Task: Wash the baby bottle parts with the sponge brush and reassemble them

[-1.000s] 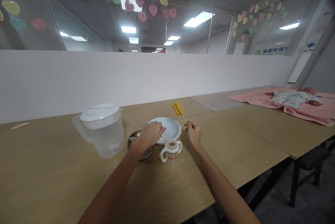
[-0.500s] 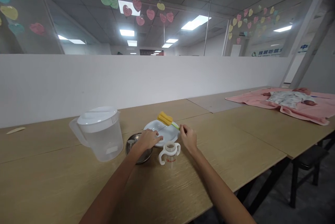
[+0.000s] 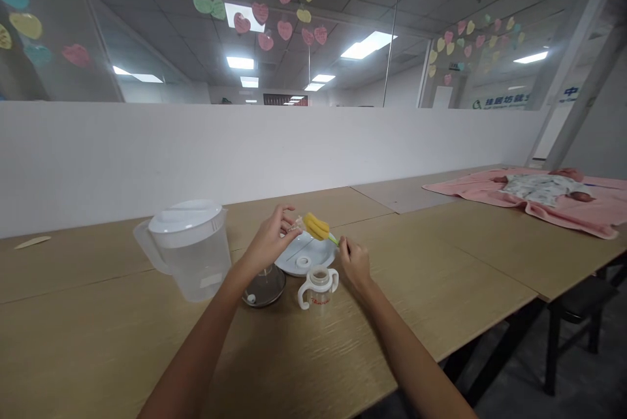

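Observation:
My right hand (image 3: 354, 261) is closed around the green handle of a yellow sponge bottle brush (image 3: 317, 227), its head over the white plate (image 3: 289, 265). My left hand (image 3: 274, 235) pinches a small clear piece (image 3: 296, 225) beside the sponge; its exact kind is hard to make out. On the plate lies a white ring (image 3: 303, 262). A clear baby bottle (image 3: 320, 298) with two white handles stands uncapped in front. Left of it, partly under my left forearm, is a metal bowl (image 3: 274, 292) with a small white part (image 3: 251, 299) inside.
A lidded clear plastic pitcher (image 3: 193, 256) stands to the left. At the far right, a baby doll (image 3: 539, 185) lies on a pink towel (image 3: 460, 193). A low white wall (image 3: 294, 151) runs behind the table, with a dark stool (image 3: 578, 305) at the right.
My left hand has risen from over the plate and bowl to the sponge head, now with a small clear piece in its fingers. The brush head has shifted slightly right and down.

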Motion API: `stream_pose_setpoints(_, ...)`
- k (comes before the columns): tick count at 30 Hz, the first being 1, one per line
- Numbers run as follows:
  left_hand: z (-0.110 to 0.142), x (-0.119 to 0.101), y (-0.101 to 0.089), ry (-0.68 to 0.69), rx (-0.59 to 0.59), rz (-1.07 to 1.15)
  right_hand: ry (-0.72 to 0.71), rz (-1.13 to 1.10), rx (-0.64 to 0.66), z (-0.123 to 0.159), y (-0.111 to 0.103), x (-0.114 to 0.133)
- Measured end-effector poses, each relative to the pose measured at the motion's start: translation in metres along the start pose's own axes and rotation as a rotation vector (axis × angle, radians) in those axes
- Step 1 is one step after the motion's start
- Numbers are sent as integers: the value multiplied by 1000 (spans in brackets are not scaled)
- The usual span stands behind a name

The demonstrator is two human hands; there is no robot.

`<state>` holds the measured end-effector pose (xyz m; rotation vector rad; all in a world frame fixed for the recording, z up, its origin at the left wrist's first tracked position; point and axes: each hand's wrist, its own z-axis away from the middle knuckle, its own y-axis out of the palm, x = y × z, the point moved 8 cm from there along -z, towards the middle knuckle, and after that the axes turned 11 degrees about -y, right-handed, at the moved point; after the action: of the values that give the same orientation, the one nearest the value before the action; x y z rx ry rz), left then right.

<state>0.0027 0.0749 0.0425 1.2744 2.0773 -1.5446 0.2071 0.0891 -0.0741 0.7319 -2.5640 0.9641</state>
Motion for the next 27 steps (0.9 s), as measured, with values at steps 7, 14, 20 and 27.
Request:
stream_pose_setpoints(7,21,-40,-8,109,19,-245,-20,46,-47,3,-2,0)
stream_pose_setpoints(14,15,-26,3,87,4,-450,67,8,-33,7,1,-6)
stream_pose_setpoints(20,17,-22,-22,-30,-71,-525,178,-79,-118,10,-3,-19)
stream_pose_setpoints(27,26,59,-8,-438,444,-769,188,-90,-147,8,-7,-27)
